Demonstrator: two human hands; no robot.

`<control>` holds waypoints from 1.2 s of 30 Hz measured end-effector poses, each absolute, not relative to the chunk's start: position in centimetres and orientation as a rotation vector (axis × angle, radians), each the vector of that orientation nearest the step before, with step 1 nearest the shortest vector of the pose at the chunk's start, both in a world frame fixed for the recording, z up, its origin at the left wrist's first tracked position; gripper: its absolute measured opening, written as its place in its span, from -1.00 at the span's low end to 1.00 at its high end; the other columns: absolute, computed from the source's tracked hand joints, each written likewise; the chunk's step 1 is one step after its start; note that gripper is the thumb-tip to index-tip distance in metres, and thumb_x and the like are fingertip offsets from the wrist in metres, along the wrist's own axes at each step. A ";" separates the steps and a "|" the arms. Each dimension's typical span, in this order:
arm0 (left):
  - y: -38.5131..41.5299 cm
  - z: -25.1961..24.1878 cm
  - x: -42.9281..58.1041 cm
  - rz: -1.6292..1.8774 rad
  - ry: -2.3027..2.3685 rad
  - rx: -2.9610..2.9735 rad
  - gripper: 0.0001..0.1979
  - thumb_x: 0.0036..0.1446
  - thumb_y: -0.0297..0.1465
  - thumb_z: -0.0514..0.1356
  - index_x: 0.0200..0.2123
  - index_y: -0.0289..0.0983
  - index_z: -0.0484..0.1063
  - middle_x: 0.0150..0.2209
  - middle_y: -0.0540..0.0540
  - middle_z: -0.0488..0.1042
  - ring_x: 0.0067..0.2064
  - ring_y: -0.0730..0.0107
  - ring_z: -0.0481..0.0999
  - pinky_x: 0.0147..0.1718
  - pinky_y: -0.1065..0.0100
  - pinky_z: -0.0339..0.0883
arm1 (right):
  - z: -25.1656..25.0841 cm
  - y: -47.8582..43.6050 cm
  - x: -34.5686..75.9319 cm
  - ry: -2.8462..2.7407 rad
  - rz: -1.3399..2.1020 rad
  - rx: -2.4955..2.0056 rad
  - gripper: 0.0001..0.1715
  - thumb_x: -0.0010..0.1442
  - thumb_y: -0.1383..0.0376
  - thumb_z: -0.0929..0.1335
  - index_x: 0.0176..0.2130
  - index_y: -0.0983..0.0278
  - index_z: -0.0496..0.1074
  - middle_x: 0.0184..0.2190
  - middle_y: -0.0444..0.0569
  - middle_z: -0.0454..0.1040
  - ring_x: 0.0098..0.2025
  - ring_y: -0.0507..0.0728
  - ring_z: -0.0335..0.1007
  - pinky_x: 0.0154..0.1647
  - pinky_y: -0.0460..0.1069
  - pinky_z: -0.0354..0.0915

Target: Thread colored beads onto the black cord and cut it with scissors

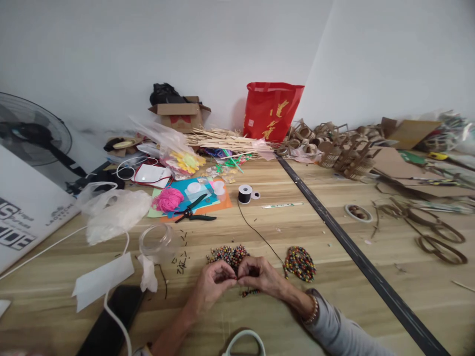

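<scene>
My left hand (212, 284) and my right hand (260, 276) meet fingertip to fingertip low on the wooden table (260, 227), both pinched shut. Between them they hold a short strand of coloured beads (251, 292) that hangs just below the right fingers. A black cord (260, 236) runs from my right hand up to a black thread spool (245, 193). A pile of coloured beads (227, 254) lies just beyond my hands, and a round beaded piece (300, 263) sits to the right of them.
Black pliers (193, 212) and a pink yarn ball (168, 199) rest on coloured paper sheets. A clear plastic jar (159, 242), plastic bags (113, 210) and a black phone (111, 321) lie at left. A red bag (272, 111), cardboard box (180, 114) and cardboard pieces (345, 148) line the back.
</scene>
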State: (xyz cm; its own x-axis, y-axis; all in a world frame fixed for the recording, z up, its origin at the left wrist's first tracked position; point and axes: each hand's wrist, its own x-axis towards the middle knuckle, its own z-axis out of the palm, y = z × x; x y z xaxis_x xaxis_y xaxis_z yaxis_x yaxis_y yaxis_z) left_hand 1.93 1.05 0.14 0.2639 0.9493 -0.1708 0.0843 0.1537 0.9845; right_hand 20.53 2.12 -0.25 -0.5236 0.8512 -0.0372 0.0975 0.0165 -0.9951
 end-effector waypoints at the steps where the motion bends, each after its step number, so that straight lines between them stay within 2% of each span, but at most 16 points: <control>1: 1.0 0.1 1.9 0.854 1.127 1.251 -0.89 -0.22 -0.52 0.31 -0.53 -0.32 0.44 -0.52 -0.02 0.52 -0.44 0.40 0.48 -0.40 0.44 0.33 | -0.3 2.1 20.5 -1.675 1.570 -0.973 -0.68 -0.02 0.13 0.46 -0.45 0.35 0.41 -0.57 -0.17 0.30 -0.51 -0.03 0.14 -0.51 -0.13 0.07; 7: 1.1 0.0 1.7 0.844 1.103 1.302 -0.88 -0.19 -0.44 0.34 -0.59 -0.34 0.46 -0.59 -0.02 0.48 -0.52 0.44 0.42 -0.49 0.46 0.25 | -0.4 2.0 20.7 -1.633 1.608 -0.927 -0.61 0.00 0.08 0.46 -0.42 0.37 0.41 -0.57 -0.19 0.29 -0.53 -0.06 0.11 -0.54 -0.15 0.04; 12: 1.4 0.0 1.5 0.892 0.968 1.465 -0.90 -0.09 -0.40 0.30 -0.53 -0.34 0.53 -0.51 -0.08 0.52 -0.42 0.35 0.47 -0.40 0.41 0.30 | -0.1 2.1 20.9 -1.626 1.599 -0.862 -0.58 0.07 0.03 0.41 -0.36 0.37 0.43 -0.52 -0.17 0.28 -0.52 -0.06 0.11 -0.53 -0.15 0.02; 16: 1.4 -0.1 1.4 0.927 0.958 1.548 -0.89 -0.05 -0.40 0.28 -0.51 -0.33 0.54 -0.50 -0.09 0.51 -0.42 0.34 0.46 -0.40 0.40 0.30 | -0.2 2.1 20.9 -1.698 1.539 -0.826 -0.66 0.05 0.11 0.43 -0.37 0.37 0.46 -0.47 -0.12 0.34 -0.48 -0.04 0.17 -0.50 -0.14 0.08; 23: 1.2 1.1 0.8 0.928 1.014 1.401 -0.88 0.01 -0.37 0.26 -0.48 -0.32 0.50 -0.47 -0.04 0.45 -0.40 0.39 0.40 -0.38 0.43 0.28 | 0.4 1.9 20.9 -1.810 1.573 -0.849 -0.80 0.03 0.25 0.42 -0.42 0.36 0.41 -0.53 -0.15 0.34 -0.50 -0.03 0.19 -0.52 -0.15 0.12; 29: 1.3 1.0 0.7 1.031 1.036 1.223 -0.84 -0.03 -0.33 0.29 -0.52 -0.31 0.47 -0.55 0.01 0.40 -0.46 0.44 0.34 -0.44 0.47 0.24 | 0.5 2.0 21.2 -1.782 1.575 -0.897 -0.66 0.10 0.11 0.38 -0.45 0.36 0.37 -0.57 -0.19 0.24 -0.54 -0.06 0.09 -0.56 -0.15 0.03; 33: 1.2 1.2 0.7 1.013 1.047 1.248 -0.85 -0.05 -0.34 0.29 -0.53 -0.31 0.47 -0.53 0.01 0.40 -0.45 0.44 0.35 -0.43 0.47 0.24 | 0.5 2.0 21.1 -1.641 1.615 -0.868 -0.59 0.07 0.04 0.40 -0.40 0.36 0.38 -0.53 -0.17 0.29 -0.52 -0.06 0.14 -0.52 -0.16 0.08; 36: 1.2 1.4 0.7 0.986 1.030 1.341 -0.85 -0.01 -0.35 0.27 -0.51 -0.32 0.47 -0.49 -0.01 0.42 -0.42 0.42 0.36 -0.40 0.45 0.26 | 0.5 2.1 21.0 -1.526 1.697 -0.853 -0.57 0.06 0.03 0.42 -0.31 0.35 0.39 -0.57 -0.20 0.32 -0.57 -0.08 0.17 -0.57 -0.18 0.11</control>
